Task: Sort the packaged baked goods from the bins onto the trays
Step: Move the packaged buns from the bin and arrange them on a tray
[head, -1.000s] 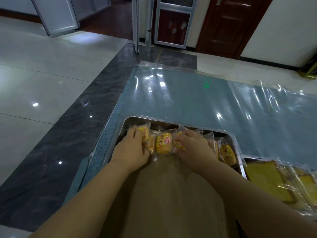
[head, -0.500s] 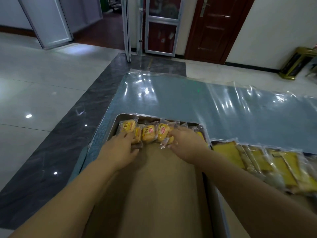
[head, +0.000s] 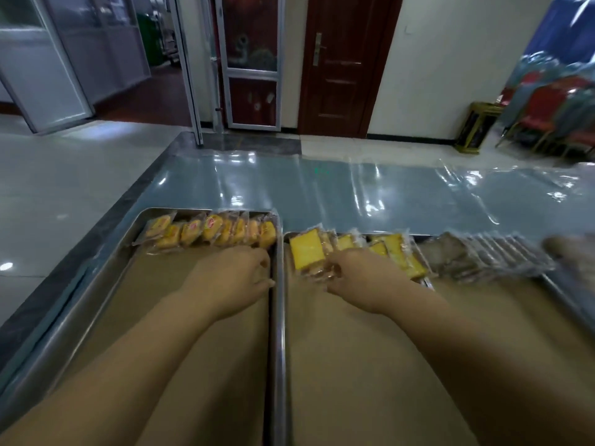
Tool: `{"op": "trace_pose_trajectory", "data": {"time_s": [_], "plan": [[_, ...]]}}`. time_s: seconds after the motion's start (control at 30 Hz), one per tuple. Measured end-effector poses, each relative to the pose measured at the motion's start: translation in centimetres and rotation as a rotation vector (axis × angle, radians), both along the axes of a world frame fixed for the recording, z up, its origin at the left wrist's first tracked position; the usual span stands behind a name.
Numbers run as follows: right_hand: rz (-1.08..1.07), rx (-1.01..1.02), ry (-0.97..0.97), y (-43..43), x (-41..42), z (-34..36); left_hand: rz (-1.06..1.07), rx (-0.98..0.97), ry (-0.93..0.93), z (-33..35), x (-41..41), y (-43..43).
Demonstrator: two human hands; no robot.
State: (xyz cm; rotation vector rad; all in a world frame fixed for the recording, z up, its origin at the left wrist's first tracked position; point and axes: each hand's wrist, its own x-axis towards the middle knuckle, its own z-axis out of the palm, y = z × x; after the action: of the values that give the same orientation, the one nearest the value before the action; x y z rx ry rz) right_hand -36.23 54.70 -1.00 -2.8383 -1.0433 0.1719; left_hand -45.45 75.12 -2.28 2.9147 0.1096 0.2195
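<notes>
1. The film-covered bench (head: 354,194) carries paper-lined trays.
2. In the left tray (head: 106,278), small yellow cakes (head: 209,231) line the far end. My left hand (head: 238,275) curls beside them; I cannot tell whether it holds anything.
3. In the middle tray (head: 347,381), my right hand (head: 363,278) pinches the cake slices (head: 306,249). I judge I'm tidying this row; next it needs gentle squaring.

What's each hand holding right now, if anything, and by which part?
Left hand, curled by the tray rim, shows nothing in it. Right hand meets the wrapped yellow cake slices at their near edge; grip or mere touch cannot be told.
</notes>
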Motion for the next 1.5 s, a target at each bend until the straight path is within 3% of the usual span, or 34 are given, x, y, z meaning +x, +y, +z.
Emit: {"op": "trace_pose_trajectory", "data": {"time_s": [0.53,0.83,1.13,1.37,1.5], "plan": [[-0.285,0.107,-0.062,-33.8,-1.3,3.7,-0.231,-0.056,-0.016,3.4,3.2,-29.3],[-0.379,0.087,-0.180,-46.5,5.2,7.3,-0.310,-0.072,-0.098,5.0,11.5,-41.6],[-0.404,0.083,-0.196,-57.7,14.0,11.4,-0.385,-0.295,-0.185,7.8,22.2,-53.1],[-0.389,0.028,-0.147,-64.8,20.7,10.5,-0.522,-0.151,-0.231,10.1,27.4,-61.3],[-0.302,-0.104,-0.102,-68.4,25.2,9.0,-0.540,0.020,-0.169,10.0,30.0,-65.9]]}}
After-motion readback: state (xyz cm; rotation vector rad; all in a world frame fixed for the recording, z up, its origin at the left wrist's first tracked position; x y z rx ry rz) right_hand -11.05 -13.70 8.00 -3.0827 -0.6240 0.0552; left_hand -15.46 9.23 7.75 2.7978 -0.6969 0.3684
